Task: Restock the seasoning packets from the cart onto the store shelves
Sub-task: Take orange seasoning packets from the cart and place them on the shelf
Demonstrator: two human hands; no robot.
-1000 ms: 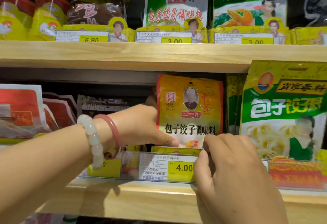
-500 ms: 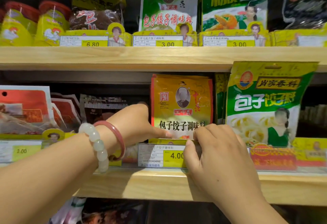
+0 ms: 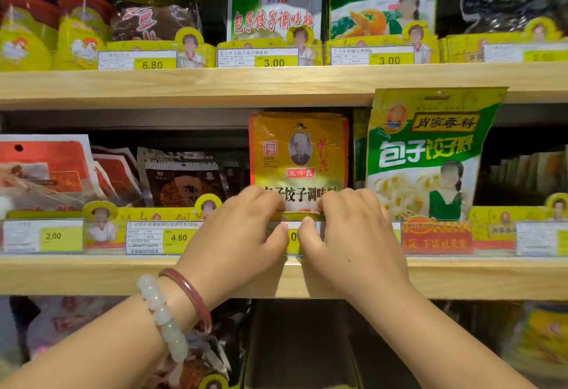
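Note:
A stack of yellow-orange seasoning packets [image 3: 299,155] stands upright on the middle wooden shelf [image 3: 92,275], behind the clear price rail [image 3: 166,236]. My left hand [image 3: 242,235], with two bracelets on its wrist, and my right hand [image 3: 353,235] sit side by side at the stack's bottom edge. On both hands the fingers curl over the rail onto the front packet, and the thumbs press on the price tag in front. The packets' lower edge is hidden by my fingers. No cart is in view.
A tall green dumpling-seasoning packet [image 3: 427,155] stands right of the stack, touching it. Dark packets [image 3: 184,179] and red packets [image 3: 46,167] fill the left. The upper shelf [image 3: 184,81] holds jars and green packets close above. More goods [image 3: 541,336] lie below.
My left hand came out from beside the stack and moved to its front bottom edge, next to my right hand. The view shifted down and left.

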